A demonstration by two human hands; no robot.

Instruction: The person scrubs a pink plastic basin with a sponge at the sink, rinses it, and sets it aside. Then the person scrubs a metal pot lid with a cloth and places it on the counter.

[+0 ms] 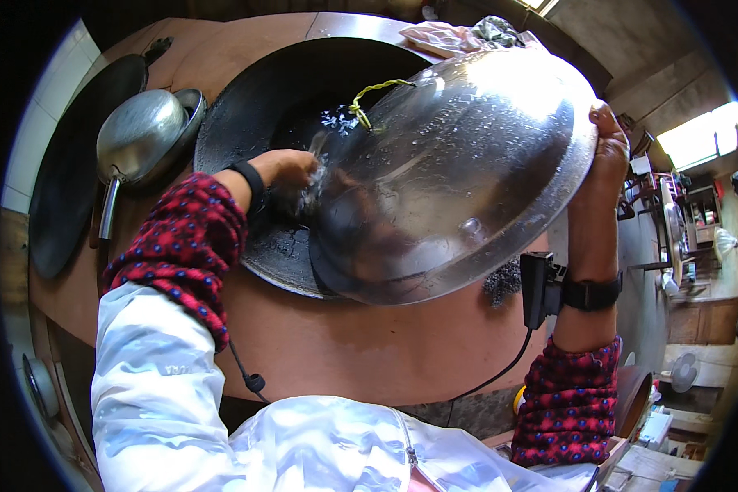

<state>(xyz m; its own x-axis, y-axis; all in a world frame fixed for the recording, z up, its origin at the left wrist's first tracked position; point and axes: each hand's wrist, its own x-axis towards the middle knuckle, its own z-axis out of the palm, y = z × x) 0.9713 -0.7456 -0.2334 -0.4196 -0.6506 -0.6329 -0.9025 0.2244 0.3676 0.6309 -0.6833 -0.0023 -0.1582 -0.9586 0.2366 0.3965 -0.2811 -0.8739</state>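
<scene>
A large domed metal lid (467,178), wet with drops, is held tilted over the right part of a big black wok (234,104). Its top carries a loop of twisted yellow wire (360,104). My right hand (609,141) grips the lid's rim at the far right, thumb on the outer face. Inside the wok, my left hand (292,169) is low beside the lid's left edge, with water splashing at its fingers. Blur and spray hide whether those fingers hold anything. Dark water (338,122) glints at the bottom of the wok.
Left of the wok sit an upturned metal pan (141,132) with a handle and a large dark round lid (80,178). A dark scouring pad (503,283) lies under the lid's right side on the tiled counter (369,344). Crumpled plastic bags (449,38) lie behind.
</scene>
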